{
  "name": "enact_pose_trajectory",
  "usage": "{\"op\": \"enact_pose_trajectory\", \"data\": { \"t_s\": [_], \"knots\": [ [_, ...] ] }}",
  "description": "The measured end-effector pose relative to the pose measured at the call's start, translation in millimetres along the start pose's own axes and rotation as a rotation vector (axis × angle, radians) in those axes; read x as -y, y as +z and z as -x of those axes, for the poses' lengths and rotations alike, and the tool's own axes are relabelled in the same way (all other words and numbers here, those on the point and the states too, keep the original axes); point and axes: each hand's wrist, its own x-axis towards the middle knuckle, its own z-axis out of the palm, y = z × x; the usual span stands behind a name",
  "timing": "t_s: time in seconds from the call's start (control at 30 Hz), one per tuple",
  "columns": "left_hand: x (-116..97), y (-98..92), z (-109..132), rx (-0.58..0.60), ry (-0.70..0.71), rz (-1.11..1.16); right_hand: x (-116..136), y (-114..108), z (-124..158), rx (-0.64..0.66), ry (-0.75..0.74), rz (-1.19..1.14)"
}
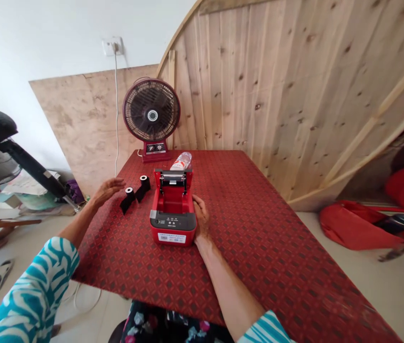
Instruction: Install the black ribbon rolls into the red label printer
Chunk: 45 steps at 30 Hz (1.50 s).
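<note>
A small red and dark grey printer (172, 221) stands on the table with its lid raised at the back, so the red inner bay shows. My right hand (202, 216) is curled round the printer's right side, its fingertips partly hidden behind the casing. Left of the printer stand two small rolls of black material with white ends, a nearer roll (128, 199) and a farther roll (144, 187), each with a loose tail unwound. My left hand (108, 190) hovers beside the nearer roll, fingers stretched out and holding nothing.
Behind the printer lies a clear plastic bottle (182, 161). A dark red fan (152, 116) stands at the table's back left, and a white cable (116, 114) hangs from the wall socket. Wooden boards (255, 95) lean behind the red patterned table (259, 252). A red bag (352, 226) is on the floor.
</note>
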Motion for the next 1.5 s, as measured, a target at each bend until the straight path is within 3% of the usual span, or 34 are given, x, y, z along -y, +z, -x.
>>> {"op": "enact_pose_trajectory", "data": {
  "t_s": [0.13, 0.3, 0.43, 0.57, 0.7, 0.87, 1.03, 1.23, 1.37, 1.5],
  "knots": [
    [14.9, 10.9, 26.9, 0.046, -0.004, 0.159, -0.8, 0.1, -0.9, -0.004, -0.018, -0.007],
    [14.7, 31.8, 28.8, 0.026, 0.02, 0.216, 3.5, 2.9, 1.9, -0.017, 0.01, -0.026],
    [14.3, 32.1, 33.4, 0.027, 0.009, 0.264, 6.6, 4.8, 3.2, -0.023, 0.018, -0.043],
    [14.7, 26.9, 53.4, 0.012, 0.018, 0.373, 6.3, 5.2, 2.8, -0.016, 0.021, -0.051],
    [0.6, 31.4, 79.0, 0.061, 0.039, 0.521, 3.8, 5.2, 0.9, -0.013, 0.017, -0.059],
    [-40.9, 47.0, 99.1, 0.188, 0.031, 0.655, 0.2, 7.0, -1.2, 0.001, -0.015, -0.076],
    [-90.8, 60.9, 101.3, 0.289, 0.071, 0.378, 1.8, 10.5, -0.3, 0.008, -0.033, -0.09],
    [-140.0, 80.9, 86.9, 0.455, 0.233, -0.024, 10.2, 12.6, 2.1, 0.006, -0.037, -0.098],
    [-151.2, 92.7, 77.5, 0.467, 0.269, -0.316, 14.7, 13.4, 4.0, 0.002, -0.064, -0.079],
    [-144.8, 96.8, 65.0, 0.448, 0.349, -0.476, 13.0, 14.0, 3.4, 0.01, -0.069, -0.065]
  ]
}}
